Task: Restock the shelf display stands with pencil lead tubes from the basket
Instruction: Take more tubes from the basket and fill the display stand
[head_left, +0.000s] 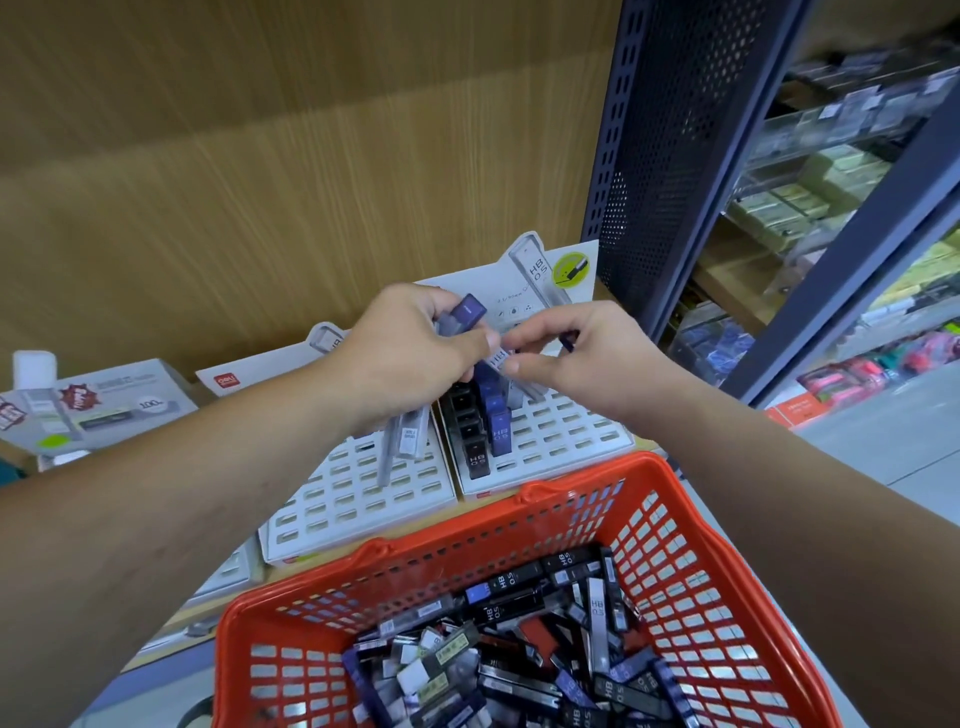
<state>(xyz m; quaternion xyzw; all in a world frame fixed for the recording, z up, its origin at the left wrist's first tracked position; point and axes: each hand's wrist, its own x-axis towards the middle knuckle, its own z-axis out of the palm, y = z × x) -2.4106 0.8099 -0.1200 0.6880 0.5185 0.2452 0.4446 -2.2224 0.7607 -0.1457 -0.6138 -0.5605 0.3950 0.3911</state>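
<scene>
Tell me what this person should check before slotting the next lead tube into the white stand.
1. Left hand grips a bundle of grey and purple lead tubes: ok.
2. Right hand pinches one clear tube marked HB: ok.
3. White slotted display stand has free slots beside its black tubes and purple tubes: ok.
4. Pinched tube's type matches that stand: cannot tell.
5. Red plastic basket holds spare tubes: ok.
</scene>
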